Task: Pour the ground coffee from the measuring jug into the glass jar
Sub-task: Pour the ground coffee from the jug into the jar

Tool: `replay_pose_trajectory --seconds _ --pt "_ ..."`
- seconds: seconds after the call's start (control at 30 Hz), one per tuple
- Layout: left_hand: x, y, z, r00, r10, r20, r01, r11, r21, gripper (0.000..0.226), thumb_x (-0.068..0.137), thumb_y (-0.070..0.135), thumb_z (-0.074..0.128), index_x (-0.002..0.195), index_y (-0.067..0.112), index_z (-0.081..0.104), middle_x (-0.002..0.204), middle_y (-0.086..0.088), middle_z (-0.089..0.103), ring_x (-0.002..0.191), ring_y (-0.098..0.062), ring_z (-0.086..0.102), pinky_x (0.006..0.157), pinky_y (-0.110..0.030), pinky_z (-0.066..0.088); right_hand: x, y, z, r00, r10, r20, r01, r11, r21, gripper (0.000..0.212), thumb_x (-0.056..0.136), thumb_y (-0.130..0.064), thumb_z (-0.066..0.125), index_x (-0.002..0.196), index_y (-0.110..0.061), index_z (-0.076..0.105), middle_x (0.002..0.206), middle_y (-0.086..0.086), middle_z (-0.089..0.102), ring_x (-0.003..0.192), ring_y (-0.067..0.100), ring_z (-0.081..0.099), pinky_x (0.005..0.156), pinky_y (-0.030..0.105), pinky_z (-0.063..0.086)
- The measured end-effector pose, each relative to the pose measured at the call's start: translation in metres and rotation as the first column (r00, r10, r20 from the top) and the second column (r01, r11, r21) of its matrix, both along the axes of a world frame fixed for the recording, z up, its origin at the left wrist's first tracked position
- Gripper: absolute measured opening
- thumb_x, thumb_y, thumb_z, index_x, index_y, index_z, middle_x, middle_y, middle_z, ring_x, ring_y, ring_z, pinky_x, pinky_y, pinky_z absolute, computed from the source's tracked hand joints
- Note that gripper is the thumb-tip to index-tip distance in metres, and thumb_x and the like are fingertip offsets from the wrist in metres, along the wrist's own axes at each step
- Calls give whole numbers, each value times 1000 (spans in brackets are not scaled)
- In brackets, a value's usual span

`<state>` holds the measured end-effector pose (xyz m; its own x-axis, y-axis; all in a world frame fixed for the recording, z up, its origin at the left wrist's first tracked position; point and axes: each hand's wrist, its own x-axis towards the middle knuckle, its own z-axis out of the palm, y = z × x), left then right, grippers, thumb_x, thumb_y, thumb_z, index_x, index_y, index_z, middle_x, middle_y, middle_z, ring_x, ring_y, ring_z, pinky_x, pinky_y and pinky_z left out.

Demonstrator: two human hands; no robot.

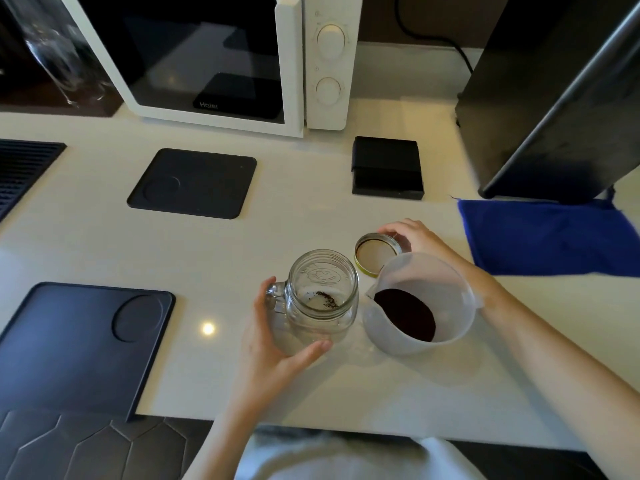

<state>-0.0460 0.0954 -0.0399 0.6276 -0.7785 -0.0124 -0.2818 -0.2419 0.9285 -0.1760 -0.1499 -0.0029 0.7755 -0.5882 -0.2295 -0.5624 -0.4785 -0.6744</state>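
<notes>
Ground coffee (405, 315) is sitting as a dark heap in the bottom of the translucent plastic measuring jug (420, 303), which stands near the front edge of the white counter (277, 216), right of centre. Only one view here, the head cam looking down.

Just left of the jug, pretty much touching it, is the glass jar (320, 299), lid off, with just a few coffee specks at the bottom. The left hand (273, 341) is wrapped around the jar's left side, fingers curled by the glass handle and thumb across the near wall.

The right hand (412, 235) reaches behind the jug, fingertips closed lightly on the rim of the metal lid (375, 252), which lies upside down on the counter just beyond the jar and jug. The forearm runs along the jug's right side, close to its handle.

Around it: a blue cloth (547, 237) to the right, a small black box (388, 168) further back, a square black mat (194, 183) far left of centre, a bigger dark tray (76, 344) near left, and a white microwave (214, 60) at the back. Nothing sits between jug and jar.
</notes>
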Motion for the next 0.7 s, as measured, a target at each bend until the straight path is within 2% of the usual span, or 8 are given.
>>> replay_pose_trajectory --seconds 0.1,0.17,0.23,0.3,0.4,0.47,0.6,0.7 --pt "0 0 1 1000 2 0 -2 1000 1 100 47 54 79 128 52 21 131 15 49 119 8 44 95 -12 36 -6 2 4 998 -35 47 30 993 112 68 78 -10 70 136 -18 34 127 4 42 117 21 41 92 25 35" --pt "0 -1 1 1000 1 -1 -1 1000 -4 100 46 54 78 126 57 19 132 16 48 120 9 42 94 -11 34 -15 3 12 995 -74 70 68 994 89 62 78 -13 70 132 -21 40 117 -5 46 110 17 46 82 18 39" --pt "0 0 1 1000 -4 -5 4 1000 -13 100 46 54 78 127 56 20 129 22 46 120 11 41 95 -15 34 -29 6 25 982 -165 88 163 986 26 34 81 -20 68 113 -22 58 103 -12 56 96 9 55 74 17 41" --pt "-1 0 0 1000 -20 -22 19 999 -33 100 47 52 79 129 51 22 128 28 44 120 12 41 98 -19 34 -45 16 38 937 -298 181 287 954 88 9 86 -24 60 91 -19 67 87 -8 66 82 4 60 72 22 44" --pt "-1 0 -3 997 -41 -69 37 998 -54 102 48 49 80 132 42 24 126 35 46 122 6 43 103 -30 35 -62 42 41 780 -521 346 441 850 287 30 91 -20 50 66 -12 65 68 -1 67 70 12 60 72 27 45" --pt "-1 -1 -3 996 -47 -77 43 998 -56 102 48 48 79 132 43 23 119 43 45 120 7 43 103 -32 35 -68 63 33 642 -665 382 519 744 422 37 90 -24 47 58 -16 64 62 -3 66 70 16 58 69 30 44" --pt "-1 -2 -2 996 -59 -65 54 996 -77 102 49 45 80 134 37 24 128 24 48 124 -6 46 106 -43 36 -71 92 10 460 -795 395 511 601 614 25 68 -45 53 59 -22 56 65 -2 56 72 18 47 69 35 35" --pt "2 -1 0 996 -82 -45 79 994 -79 100 52 63 73 134 37 22 128 34 43 123 4 43 103 -33 37 -68 103 -3 386 -835 393 515 548 659 25 68 -49 56 61 -25 56 69 -5 55 75 15 49 71 35 38"
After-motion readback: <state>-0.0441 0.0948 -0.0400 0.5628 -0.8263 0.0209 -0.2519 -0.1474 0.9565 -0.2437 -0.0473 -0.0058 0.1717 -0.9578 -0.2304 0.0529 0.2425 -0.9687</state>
